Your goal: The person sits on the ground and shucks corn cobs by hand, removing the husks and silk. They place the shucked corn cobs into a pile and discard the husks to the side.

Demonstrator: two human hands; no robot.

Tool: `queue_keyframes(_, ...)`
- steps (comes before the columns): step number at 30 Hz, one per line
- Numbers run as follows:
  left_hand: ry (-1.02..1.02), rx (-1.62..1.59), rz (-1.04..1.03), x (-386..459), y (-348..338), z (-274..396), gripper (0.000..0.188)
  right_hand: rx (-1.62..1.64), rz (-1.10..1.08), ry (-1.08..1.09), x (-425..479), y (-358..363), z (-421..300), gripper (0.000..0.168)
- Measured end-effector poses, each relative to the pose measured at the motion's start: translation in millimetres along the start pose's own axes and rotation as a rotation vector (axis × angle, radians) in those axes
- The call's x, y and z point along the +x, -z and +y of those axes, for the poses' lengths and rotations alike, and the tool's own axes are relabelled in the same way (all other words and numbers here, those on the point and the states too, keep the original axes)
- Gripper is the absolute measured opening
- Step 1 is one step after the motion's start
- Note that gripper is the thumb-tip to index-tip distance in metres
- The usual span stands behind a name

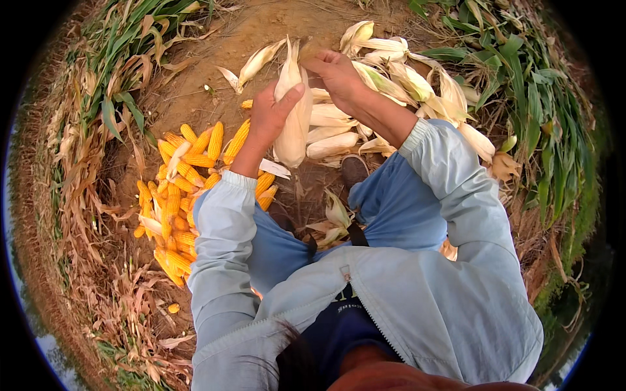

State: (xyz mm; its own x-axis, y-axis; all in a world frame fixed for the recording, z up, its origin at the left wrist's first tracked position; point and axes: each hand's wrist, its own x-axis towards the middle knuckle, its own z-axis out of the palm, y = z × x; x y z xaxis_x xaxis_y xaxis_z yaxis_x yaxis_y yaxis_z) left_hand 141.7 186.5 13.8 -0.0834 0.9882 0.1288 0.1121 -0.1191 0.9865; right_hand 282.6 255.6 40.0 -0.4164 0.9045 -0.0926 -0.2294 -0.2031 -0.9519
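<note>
My left hand (271,110) grips an ear of corn in its pale, dry husk (295,119), thumb laid across the front. The ear stands nearly upright in view, its pointed husk tip at the top. Beside that tip, the bent fingers of my right hand (337,76) pinch a blurred tuft of brownish corn silk (308,49). Left of my legs lies a heap of husked yellow corn cobs (173,200), with loose husk strips among them. Several ears still in their husks (332,145) are piled below and to the right of my right hand.
Cut green and dry corn stalks (508,63) lie on the right, and more stalks and leaves (112,73) on the left. Emptied husks (337,215) rest between my legs. A shoe (354,171) shows near the husked pile. Bare brown soil (264,24) stretches ahead.
</note>
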Motion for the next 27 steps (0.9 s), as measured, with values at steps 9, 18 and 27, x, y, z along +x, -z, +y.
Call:
queue_keyframes(9,-0.203,0.281,0.466,5.7,-15.7,-13.0,0.033,0.322,0.110,-0.001,-0.7,-21.1,17.5,0.010)
queue_keyframes(18,0.270,-0.762,0.751,35.4,79.7,-33.4,0.033,-0.138,-0.833,-0.495,-51.1,-9.5,-1.9,0.018)
queue_keyframes(27,0.148,-0.782,0.249,8.3,48.7,-7.6,0.043,0.078,-0.250,-0.799,-31.4,-2.1,30.7,0.059)
